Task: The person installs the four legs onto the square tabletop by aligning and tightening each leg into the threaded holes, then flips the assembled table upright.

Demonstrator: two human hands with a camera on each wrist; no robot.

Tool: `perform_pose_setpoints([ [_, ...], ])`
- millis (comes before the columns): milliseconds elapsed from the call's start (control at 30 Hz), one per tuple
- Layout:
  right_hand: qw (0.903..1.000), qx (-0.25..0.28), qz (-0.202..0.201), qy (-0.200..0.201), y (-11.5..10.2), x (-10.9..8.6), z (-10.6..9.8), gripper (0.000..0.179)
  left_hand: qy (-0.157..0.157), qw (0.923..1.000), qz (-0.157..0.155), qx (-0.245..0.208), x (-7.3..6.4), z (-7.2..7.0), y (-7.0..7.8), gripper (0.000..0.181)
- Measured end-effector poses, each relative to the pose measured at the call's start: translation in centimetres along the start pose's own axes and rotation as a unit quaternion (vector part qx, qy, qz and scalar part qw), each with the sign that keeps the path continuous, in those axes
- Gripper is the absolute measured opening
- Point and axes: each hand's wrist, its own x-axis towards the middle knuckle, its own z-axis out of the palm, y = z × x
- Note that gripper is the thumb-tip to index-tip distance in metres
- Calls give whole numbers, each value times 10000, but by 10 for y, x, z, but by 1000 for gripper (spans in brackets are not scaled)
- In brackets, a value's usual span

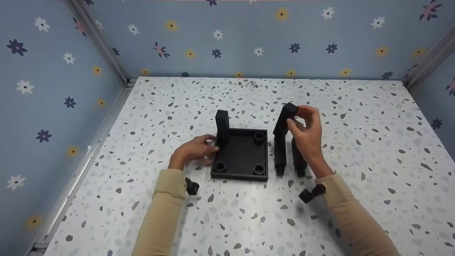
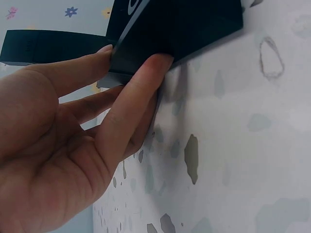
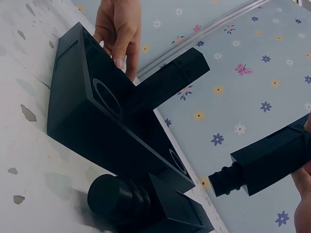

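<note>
A black square tabletop (image 1: 241, 153) lies underside up, with round sockets at three corners and a leg (image 1: 223, 124) standing upright at its far left corner. My left hand (image 1: 194, 149) grips the tabletop's left edge, its fingertips at the rim and side wall in the left wrist view. Raised in my right hand (image 1: 308, 133), between thumb and fingers, is another black table leg (image 1: 285, 119). Its threaded end (image 3: 226, 179) points free in the right wrist view. Two more legs lie to the right of the tabletop, a nearer one (image 1: 280, 156) and one (image 1: 299, 161) partly behind the hand.
All of this rests on a white speckled table (image 1: 249, 220). Blue flowered panels (image 1: 234, 39) close off the back and both sides, with metal framing at the corners. Small black mounts (image 1: 192, 186) sit at both sleeve cuffs.
</note>
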Motion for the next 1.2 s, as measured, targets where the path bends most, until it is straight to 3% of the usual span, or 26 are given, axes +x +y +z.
perform_pose_setpoints([
  [233, 9997, 206, 8, -157, 6, 1, 13, 43, -29, 10000, 3, 18, 0, 0, 0, 49],
  [500, 9990, 57, 218, -377, 10, 1, 24, 44, -52, 9999, 78, 62, 0, -1, 0, 49],
  [800, 9979, -69, 279, -583, -10, 0, 38, 43, 17, 9999, 40, 111, 0, -1, 0, 49],
  [1200, 9964, -244, 275, -767, -6, 0, 47, 43, 53, 9996, 117, 232, 0, 0, 0, 50],
])
